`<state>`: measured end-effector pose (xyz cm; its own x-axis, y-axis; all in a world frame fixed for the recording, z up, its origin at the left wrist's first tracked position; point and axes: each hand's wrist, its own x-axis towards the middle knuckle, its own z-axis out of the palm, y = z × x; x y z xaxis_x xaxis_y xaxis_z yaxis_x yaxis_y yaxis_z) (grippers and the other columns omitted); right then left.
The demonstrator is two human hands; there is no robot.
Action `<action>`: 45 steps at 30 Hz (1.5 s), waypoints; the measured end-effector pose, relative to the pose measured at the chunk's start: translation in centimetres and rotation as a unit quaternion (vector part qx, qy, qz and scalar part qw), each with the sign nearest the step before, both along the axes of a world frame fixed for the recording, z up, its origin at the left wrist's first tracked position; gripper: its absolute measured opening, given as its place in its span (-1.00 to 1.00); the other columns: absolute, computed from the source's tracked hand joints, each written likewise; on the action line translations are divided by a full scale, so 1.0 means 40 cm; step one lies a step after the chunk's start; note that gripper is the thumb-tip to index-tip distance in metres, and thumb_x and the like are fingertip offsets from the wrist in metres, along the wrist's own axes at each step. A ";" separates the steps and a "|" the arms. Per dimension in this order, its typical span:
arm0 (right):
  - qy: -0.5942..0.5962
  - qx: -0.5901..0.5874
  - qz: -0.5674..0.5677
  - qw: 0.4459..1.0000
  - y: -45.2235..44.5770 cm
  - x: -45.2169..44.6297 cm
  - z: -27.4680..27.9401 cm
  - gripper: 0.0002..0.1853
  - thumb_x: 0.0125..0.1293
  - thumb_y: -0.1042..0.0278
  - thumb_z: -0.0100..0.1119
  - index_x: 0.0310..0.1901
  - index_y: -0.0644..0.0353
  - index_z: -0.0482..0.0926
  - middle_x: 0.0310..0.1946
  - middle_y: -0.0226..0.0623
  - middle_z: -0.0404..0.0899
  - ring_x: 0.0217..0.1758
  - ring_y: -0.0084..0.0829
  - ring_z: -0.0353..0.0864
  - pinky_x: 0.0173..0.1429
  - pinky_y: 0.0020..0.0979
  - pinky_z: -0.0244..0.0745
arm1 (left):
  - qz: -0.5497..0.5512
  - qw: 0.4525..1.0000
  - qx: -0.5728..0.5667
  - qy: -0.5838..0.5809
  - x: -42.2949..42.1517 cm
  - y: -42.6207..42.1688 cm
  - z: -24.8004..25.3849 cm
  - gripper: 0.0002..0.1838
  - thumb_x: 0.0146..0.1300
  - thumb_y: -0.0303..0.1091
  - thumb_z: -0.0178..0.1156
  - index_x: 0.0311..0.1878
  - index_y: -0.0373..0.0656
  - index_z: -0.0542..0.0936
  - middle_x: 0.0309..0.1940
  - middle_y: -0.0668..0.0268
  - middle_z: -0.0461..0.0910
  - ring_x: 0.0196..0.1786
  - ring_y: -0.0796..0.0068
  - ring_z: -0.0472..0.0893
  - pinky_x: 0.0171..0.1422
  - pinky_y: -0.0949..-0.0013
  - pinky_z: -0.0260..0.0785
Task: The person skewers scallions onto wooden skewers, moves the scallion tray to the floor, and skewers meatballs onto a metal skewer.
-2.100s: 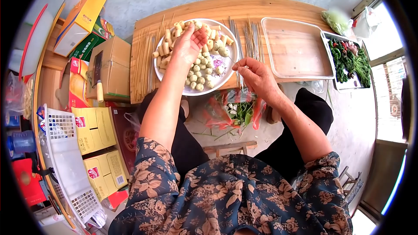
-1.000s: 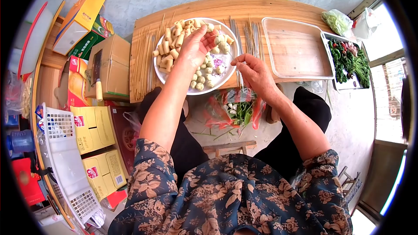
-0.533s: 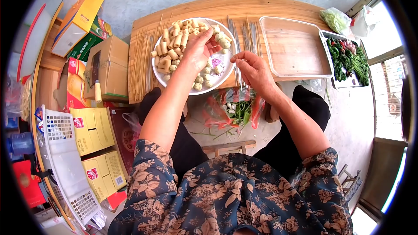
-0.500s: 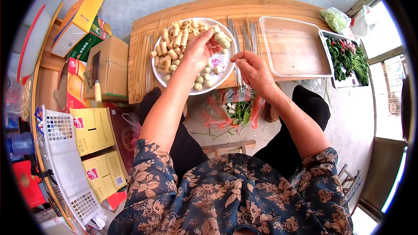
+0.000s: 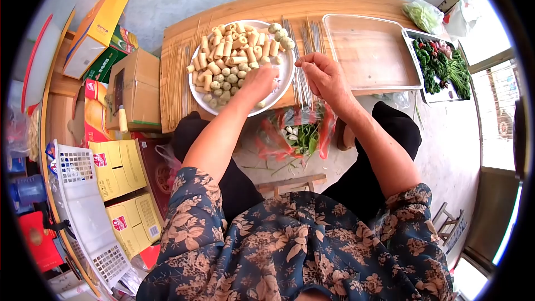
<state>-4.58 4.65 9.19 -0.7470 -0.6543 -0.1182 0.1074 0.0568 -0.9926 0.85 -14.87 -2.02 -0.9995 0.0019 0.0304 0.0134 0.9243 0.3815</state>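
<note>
My right hand (image 5: 325, 78) is closed in a pinch to the right of the white plate (image 5: 291, 86). It holds a thin skewer, barely visible, with several speckled pale-green balls (image 5: 281, 35) threaded on its far end, above the plate's upper right rim. My left hand (image 5: 261, 82) is down over the plate's lower right part, its fingers curled and largely hidden. Next to it lie loose pale-green balls (image 5: 225, 85). Short beige tube-shaped pieces (image 5: 225, 49) are heaped on the plate's far and left side.
Bamboo skewers (image 5: 178, 86) lie left of the plate, with thin metal-looking skewers (image 5: 302, 86) right of it. Beyond stand a clear plastic tray (image 5: 370, 81) and a tray of greens (image 5: 446, 69). A red bag with greens (image 5: 306, 138) lies below the table; boxes (image 5: 136, 86) stand left.
My left hand has moved away from the threaded balls, down to the loose ones on the plate. My right hand has shifted slightly and still holds the skewer.
</note>
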 end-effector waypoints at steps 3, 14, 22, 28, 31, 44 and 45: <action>0.006 -0.010 0.005 1.000 0.008 -0.008 -0.007 -0.84 0.32 0.38 -0.03 -0.26 0.27 0.52 -0.72 -0.58 0.28 -0.71 -0.76 0.17 -0.65 -0.61 0.06 | -0.031 0.999 -0.035 0.004 0.009 0.005 -0.028 -0.92 0.08 -0.41 0.18 -0.35 -0.17 0.53 -0.28 0.06 0.50 -0.18 0.04 0.57 -0.17 0.08 0.40; 0.012 0.012 0.025 1.000 0.037 -0.004 0.006 -0.82 0.31 0.35 -0.01 -0.26 0.29 0.53 -0.71 -0.56 0.29 -0.70 -0.74 0.20 -0.62 -0.58 0.09 | 0.182 0.718 0.671 0.031 -0.083 -0.079 0.049 -0.75 0.21 -0.33 0.23 -0.11 -0.25 0.53 -0.32 0.26 0.60 -0.29 0.48 0.59 -0.15 0.43 0.49; 0.034 0.061 0.068 0.995 0.026 0.037 0.025 -0.79 0.29 0.34 0.00 -0.23 0.30 0.54 -0.70 -0.51 0.31 -0.65 -0.71 0.27 -0.58 -0.55 0.20 | 0.240 0.475 0.838 0.117 -0.080 -0.158 0.102 -0.78 0.27 -0.25 0.17 -0.19 -0.21 0.50 -0.32 0.21 0.55 -0.22 0.36 0.57 -0.08 0.29 0.46; 0.040 0.065 0.084 0.994 0.015 0.035 0.004 -0.79 0.29 0.33 -0.01 -0.21 0.28 0.54 -0.73 -0.50 0.30 -0.69 -0.68 0.29 -0.58 -0.53 0.23 | 0.235 0.448 0.855 0.115 -0.078 -0.163 0.111 -0.78 0.27 -0.24 0.17 -0.19 -0.21 0.49 -0.30 0.20 0.55 -0.20 0.34 0.57 -0.07 0.28 0.46; 0.038 0.069 0.083 0.993 0.014 0.035 0.002 -0.79 0.30 0.33 -0.02 -0.21 0.28 0.54 -0.74 -0.49 0.29 -0.70 -0.67 0.29 -0.59 -0.52 0.23 | 0.233 0.457 0.851 0.112 -0.075 -0.157 0.111 -0.74 0.26 -0.22 0.18 -0.18 -0.23 0.48 -0.26 0.22 0.52 -0.16 0.38 0.55 -0.01 0.32 0.44; 0.030 0.064 0.086 0.994 0.006 0.034 -0.003 -0.79 0.30 0.35 -0.04 -0.21 0.29 0.53 -0.74 -0.50 0.29 -0.70 -0.68 0.29 -0.60 -0.53 0.22 | 0.222 0.443 0.862 0.105 -0.071 -0.142 0.126 -0.77 0.25 -0.25 0.20 -0.19 -0.21 0.49 -0.28 0.21 0.55 -0.19 0.34 0.57 -0.05 0.29 0.46; 0.030 0.064 0.086 0.994 0.005 0.034 -0.005 -0.79 0.30 0.35 -0.04 -0.21 0.29 0.53 -0.74 -0.50 0.29 -0.70 -0.68 0.29 -0.60 -0.53 0.22 | 0.222 0.442 0.862 0.105 -0.071 -0.138 0.128 -0.77 0.25 -0.25 0.20 -0.19 -0.21 0.49 -0.28 0.21 0.55 -0.19 0.34 0.57 -0.05 0.29 0.46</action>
